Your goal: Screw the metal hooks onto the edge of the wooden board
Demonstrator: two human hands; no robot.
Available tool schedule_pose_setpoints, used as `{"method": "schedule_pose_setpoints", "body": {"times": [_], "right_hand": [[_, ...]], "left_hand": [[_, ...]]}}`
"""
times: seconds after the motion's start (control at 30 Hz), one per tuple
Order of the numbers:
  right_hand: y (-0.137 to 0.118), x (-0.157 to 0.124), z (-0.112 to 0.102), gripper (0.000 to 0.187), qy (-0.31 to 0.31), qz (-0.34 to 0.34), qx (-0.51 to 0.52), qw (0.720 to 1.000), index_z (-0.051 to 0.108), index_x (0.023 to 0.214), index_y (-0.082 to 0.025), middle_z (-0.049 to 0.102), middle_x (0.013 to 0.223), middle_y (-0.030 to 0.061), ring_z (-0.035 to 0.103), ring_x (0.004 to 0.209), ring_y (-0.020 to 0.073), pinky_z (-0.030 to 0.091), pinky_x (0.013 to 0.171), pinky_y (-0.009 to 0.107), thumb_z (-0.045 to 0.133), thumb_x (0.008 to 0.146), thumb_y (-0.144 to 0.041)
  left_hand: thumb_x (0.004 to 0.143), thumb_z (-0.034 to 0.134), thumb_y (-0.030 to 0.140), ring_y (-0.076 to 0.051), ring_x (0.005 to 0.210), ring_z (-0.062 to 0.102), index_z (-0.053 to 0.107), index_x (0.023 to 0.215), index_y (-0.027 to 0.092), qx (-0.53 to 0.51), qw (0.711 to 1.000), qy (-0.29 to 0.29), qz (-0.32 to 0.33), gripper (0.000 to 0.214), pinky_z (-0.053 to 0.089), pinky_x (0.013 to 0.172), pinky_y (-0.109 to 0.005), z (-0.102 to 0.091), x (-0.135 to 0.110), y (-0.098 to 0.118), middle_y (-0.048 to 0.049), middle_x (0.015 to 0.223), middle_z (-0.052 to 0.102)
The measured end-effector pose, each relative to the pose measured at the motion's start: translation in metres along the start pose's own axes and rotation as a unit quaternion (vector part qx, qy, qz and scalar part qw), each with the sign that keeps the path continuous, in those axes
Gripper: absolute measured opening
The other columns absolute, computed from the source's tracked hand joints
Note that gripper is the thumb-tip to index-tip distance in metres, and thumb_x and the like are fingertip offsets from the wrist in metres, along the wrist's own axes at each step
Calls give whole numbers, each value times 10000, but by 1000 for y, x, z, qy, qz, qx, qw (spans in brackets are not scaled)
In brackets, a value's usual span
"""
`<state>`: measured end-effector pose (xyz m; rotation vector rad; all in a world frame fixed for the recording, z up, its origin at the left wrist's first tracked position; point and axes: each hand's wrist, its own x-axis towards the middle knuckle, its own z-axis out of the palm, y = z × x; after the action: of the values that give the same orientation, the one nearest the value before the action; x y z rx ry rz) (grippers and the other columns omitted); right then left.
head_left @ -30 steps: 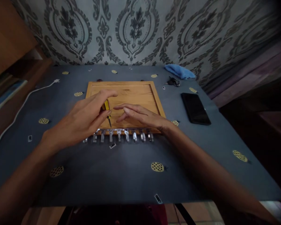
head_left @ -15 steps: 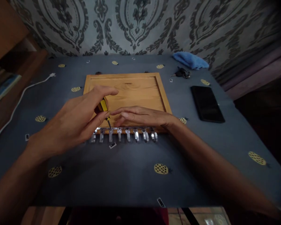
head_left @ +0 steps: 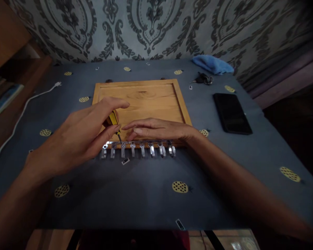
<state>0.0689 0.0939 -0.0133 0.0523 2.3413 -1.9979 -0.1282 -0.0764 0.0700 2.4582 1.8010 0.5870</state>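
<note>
A yellow-and-black screwdriver (head_left: pixel 113 118) is gripped in my left hand (head_left: pixel 79 133), its handle partly hidden by the fingers. Its shaft slants down to the metal hook rail (head_left: pixel 137 143), with the tip near the third hook from the left. Several silver hooks hang from that rail, along the near edge of a framed wooden board (head_left: pixel 151 104). My right hand (head_left: pixel 156 128) lies flat over the board just above the rail, fingers stretched toward the screwdriver. It grips nothing.
A black phone (head_left: pixel 232 113) lies on the right of the table (head_left: pixel 135 198), with keys (head_left: pixel 202 79) and a blue cloth (head_left: pixel 213 64) behind it. A white cable (head_left: pixel 28 100) runs along the left, near a wooden shelf (head_left: pixel 39 71). The patterned wall (head_left: pixel 151 31) stands behind.
My left hand and the screwdriver have shifted slightly left, and the tip sits a little left of where it was on the rail. My right hand stays in place.
</note>
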Motion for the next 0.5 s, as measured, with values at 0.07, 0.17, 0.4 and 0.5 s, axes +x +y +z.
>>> {"method": "schedule_pose_setpoints", "body": {"times": [0.07,0.17,0.4,0.5], "right_hand": [[1,-1,-1,553,-1,2,-6,1000,550,1481,-166,753,1250,92,669,1245,199,466,1102,358,519,1059,-523],[0,-2,-2,488,-6,2,-18,1000,562,1469,-194,742,1276,78,661,1257,186,470,1099,342,510,1075,-476],[-1,-2,-1,451,-9,12,-6,1000,558,1471,-176,727,1316,85,650,1279,180,460,1113,333,512,1086,-407],[-1,-2,0,488,-14,20,21,999,540,1484,-150,698,1374,116,632,1318,197,450,1131,345,523,1081,-424]], "left_hand": [[1037,456,274,-170,825,686,470,1423,230,6,1000,3,-1,390,527,712,-267,0,1,1,-44,1109,694],[1032,450,263,-163,810,683,476,1410,240,6,1000,3,3,379,528,708,-264,1,3,3,-41,1131,698],[1060,435,309,-166,865,704,515,1350,210,13,1000,0,9,316,546,745,-258,0,2,3,-54,1136,712],[1075,437,346,-162,857,713,562,1263,197,23,1000,6,18,270,542,722,-243,0,2,3,-45,1081,723]]}}
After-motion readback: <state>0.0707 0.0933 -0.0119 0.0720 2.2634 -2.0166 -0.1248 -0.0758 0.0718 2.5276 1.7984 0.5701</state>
